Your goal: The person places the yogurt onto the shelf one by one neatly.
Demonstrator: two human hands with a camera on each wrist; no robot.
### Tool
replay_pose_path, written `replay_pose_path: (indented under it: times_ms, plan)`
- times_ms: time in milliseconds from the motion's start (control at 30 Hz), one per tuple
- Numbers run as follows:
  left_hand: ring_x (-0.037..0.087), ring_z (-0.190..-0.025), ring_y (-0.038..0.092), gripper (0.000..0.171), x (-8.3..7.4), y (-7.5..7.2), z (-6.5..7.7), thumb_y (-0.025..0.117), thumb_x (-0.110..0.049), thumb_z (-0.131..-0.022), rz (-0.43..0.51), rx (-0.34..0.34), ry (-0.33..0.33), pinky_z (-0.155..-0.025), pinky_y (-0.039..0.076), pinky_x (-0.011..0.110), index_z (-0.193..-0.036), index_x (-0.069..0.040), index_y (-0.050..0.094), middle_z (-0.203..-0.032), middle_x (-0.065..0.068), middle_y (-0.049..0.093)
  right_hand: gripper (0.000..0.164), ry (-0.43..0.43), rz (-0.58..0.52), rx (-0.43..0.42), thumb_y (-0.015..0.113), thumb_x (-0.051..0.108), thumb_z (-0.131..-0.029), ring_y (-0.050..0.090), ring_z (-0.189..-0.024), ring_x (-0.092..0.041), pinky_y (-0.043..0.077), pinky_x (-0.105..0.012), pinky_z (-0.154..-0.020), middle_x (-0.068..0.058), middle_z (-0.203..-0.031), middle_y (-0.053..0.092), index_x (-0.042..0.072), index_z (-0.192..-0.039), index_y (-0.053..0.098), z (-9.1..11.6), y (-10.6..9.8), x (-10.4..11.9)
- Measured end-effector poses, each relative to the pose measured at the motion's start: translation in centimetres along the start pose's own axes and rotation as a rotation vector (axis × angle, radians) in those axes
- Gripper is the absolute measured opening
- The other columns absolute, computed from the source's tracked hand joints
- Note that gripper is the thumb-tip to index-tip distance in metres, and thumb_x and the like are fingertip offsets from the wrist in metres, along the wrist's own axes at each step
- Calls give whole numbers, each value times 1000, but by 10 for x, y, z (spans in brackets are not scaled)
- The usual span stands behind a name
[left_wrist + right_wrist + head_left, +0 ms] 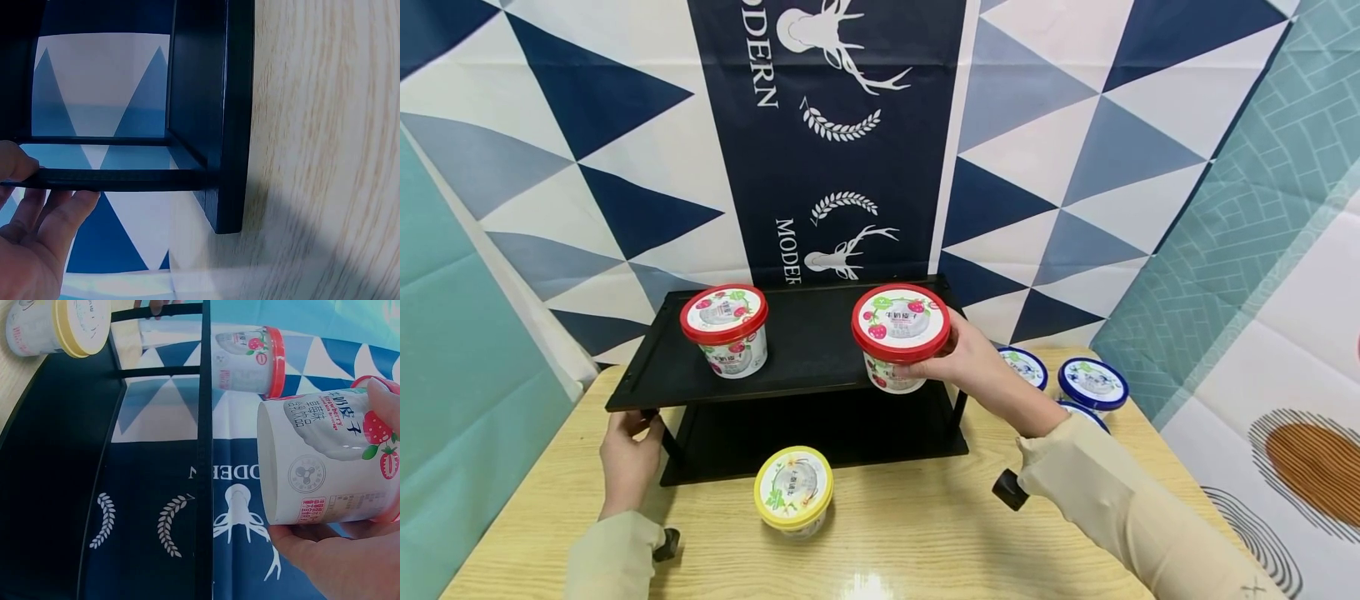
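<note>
My right hand (962,362) grips a strawberry milk-drink tub (901,321) with a red lid, over the right part of a black two-tier shelf (812,333). In the right wrist view the tub's base shows to the left of the fingers, with the upper board edge-on beside it. My left hand (631,460) holds the shelf's front left post (137,180), thumb on one side and fingers on the other. Another red-lidded tub (724,321) stands upright on the upper board's left part. A yellow-lidded tub (794,487) sits on the table in front of the shelf.
Several blue-lidded tubs (1093,382) stand on the wooden table (925,533) right of the shelf, partly behind my right forearm. Patterned cloth (1037,167) hangs close behind the shelf and along both sides.
</note>
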State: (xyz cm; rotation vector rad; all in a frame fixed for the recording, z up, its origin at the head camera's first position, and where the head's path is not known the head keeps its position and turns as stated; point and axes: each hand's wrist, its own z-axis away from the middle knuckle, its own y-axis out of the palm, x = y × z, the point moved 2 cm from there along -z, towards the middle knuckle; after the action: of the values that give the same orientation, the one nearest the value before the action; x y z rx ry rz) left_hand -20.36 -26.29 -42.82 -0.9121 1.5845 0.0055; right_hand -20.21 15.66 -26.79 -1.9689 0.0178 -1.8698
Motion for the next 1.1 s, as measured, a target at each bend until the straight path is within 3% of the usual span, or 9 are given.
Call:
replay_pose_path:
  times_ms: [100,267,433,533,767,900,1000,1100]
  plan:
    - [5,-93,49,31,-1,0,1,49,-11,-93,4,-4,1,-65,35,3,-124,-8,48,-113,15,59,83,-3,-9,2,79,21,-74,44,-124,-26,43,-46,-102,-4,-137,46,19,-142,30,-1,1,0]
    - [26,-104,54,31,-2,1,2,48,-9,-93,26,2,9,-64,33,1,-124,-6,47,-113,17,58,84,8,-13,0,79,21,-74,44,-124,-26,43,-46,-103,-4,-138,46,18,-142,30,-2,1,-1]
    - [11,-95,51,30,-2,1,1,49,-10,-93,20,-6,5,-63,33,0,-123,-7,48,-112,16,59,82,-2,-11,-9,79,20,-74,45,-123,-26,46,-44,-100,-4,-137,47,19,-141,32,-3,2,1]
    - [11,-95,50,30,0,1,0,49,-9,-93,22,-9,8,-63,33,0,-123,-6,48,-112,17,59,81,-20,-27,-6,78,17,-74,45,-123,-25,46,-43,-99,-4,-137,47,18,-141,32,-5,4,3]
    - [-5,-88,42,31,1,1,0,49,-10,-93,9,-12,8,-64,36,3,-123,-7,48,-112,16,59,79,-24,-42,-4,77,12,-76,47,-123,-25,46,-42,-100,-5,-137,48,17,-140,32,-7,8,6]
    - [-7,-87,41,30,2,1,-1,49,-10,-93,8,-15,7,-64,36,3,-122,-6,48,-112,16,59,80,-18,-33,-12,77,14,-75,47,-123,-25,46,-42,-99,-5,-137,48,18,-141,32,-9,9,7]
    - [1,-90,47,30,1,1,-1,49,-9,-92,9,-18,4,-64,35,2,-122,-6,49,-111,15,59,81,-11,-19,-15,78,16,-74,46,-123,-25,46,-43,-99,-4,-137,48,19,-141,32,-10,10,7]
    - [18,-98,53,30,0,1,0,49,-9,-92,21,-14,7,-62,33,0,-122,-5,48,-112,17,58,81,-6,-7,-15,78,17,-74,46,-123,-25,46,-44,-99,-3,-137,47,19,-141,32,-12,10,7]
